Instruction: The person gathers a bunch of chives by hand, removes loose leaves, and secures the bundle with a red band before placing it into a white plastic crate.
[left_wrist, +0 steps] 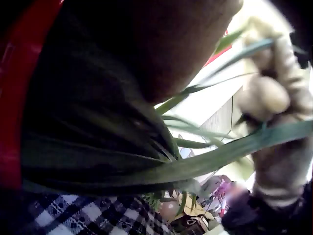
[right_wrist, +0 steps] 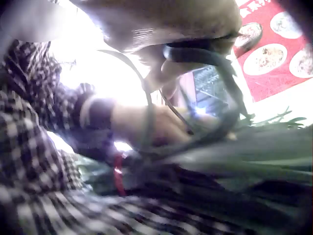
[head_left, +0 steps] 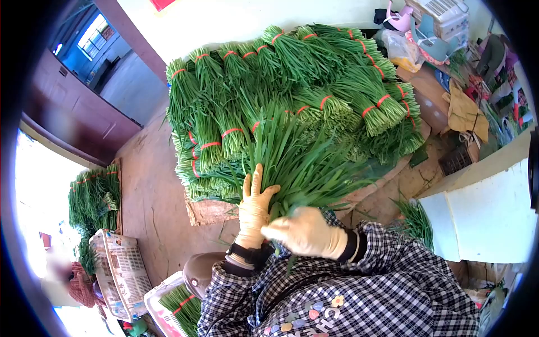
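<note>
Blurred, the curled right hand (head_left: 306, 231) appears to pinch a leaf blade (left_wrist: 210, 160). Beside it the left hand (head_left: 255, 206), fingers straight, rests against a leafy bundle (head_left: 306, 171), its lower end hidden behind both hands. Beyond, its tips blur into stacked tied bundles (head_left: 292, 59); floor (head_left: 147, 185) opens leftward to the door (head_left: 84, 109).

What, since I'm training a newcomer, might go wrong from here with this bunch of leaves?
The bunch fans out widely beyond the left hand, whose fingers lie fairly straight, so part of it could slip loose.
In the left wrist view, a long leaf crosses in front of the right hand; a careless tug might tear it.
The stacked bundles lie just beyond the bunch, so a bump could shift them or tangle the two.
</note>
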